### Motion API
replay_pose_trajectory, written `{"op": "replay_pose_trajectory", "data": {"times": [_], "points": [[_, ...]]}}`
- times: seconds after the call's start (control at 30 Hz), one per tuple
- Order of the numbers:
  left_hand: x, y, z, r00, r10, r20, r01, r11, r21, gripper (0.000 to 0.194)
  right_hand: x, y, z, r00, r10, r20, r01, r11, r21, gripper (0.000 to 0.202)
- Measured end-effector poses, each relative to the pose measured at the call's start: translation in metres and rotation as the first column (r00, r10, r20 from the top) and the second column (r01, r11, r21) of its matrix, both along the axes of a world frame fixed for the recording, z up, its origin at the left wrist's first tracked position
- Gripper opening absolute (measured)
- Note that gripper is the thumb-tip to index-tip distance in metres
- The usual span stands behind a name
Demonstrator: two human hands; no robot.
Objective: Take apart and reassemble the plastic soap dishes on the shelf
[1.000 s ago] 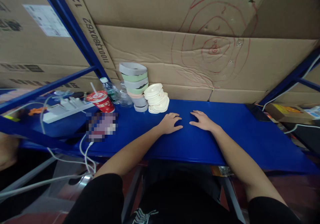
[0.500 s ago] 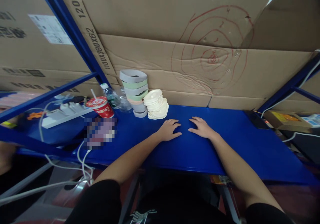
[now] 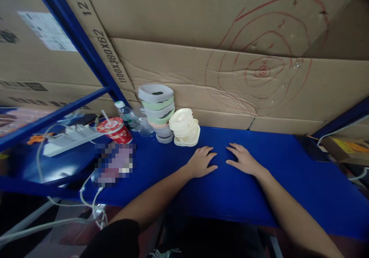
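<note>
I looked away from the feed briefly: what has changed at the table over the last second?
Only the camera's view has visibly shifted: things on the table now sit lower in it. Nothing was taken hold of or let go. The left hand and right hand stay apart and bare over the blue tabletop; the cream stack and red cup stayed put.

A cream stack (image 3: pixel 185 128) of thin, round-cornered pieces sits crookedly on the counter (image 3: pixel 221 200), its upper ones tilted and shifted left over the lowest. Just left of the cream stack rises a taller grey-and-green stack (image 3: pixel 159 113), one layer peach, wider toward its top.
</note>
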State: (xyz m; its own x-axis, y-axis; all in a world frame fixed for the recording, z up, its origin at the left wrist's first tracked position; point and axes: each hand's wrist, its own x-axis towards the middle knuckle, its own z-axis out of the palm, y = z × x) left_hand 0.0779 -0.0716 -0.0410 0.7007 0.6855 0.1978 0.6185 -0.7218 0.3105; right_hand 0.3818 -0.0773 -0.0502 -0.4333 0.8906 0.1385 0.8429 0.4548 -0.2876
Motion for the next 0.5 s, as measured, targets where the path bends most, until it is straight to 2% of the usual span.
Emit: {"op": "replay_pose_trajectory", "data": {"times": [0.5], "points": [[0.0028,0.003,-0.0016,1.0,-0.019,-0.024,0.019,1.0,0.004,0.067,0.0034,0.0017,0.002,1.0,0.007,0.001,-0.007,1.0,-0.023,0.081]]}}
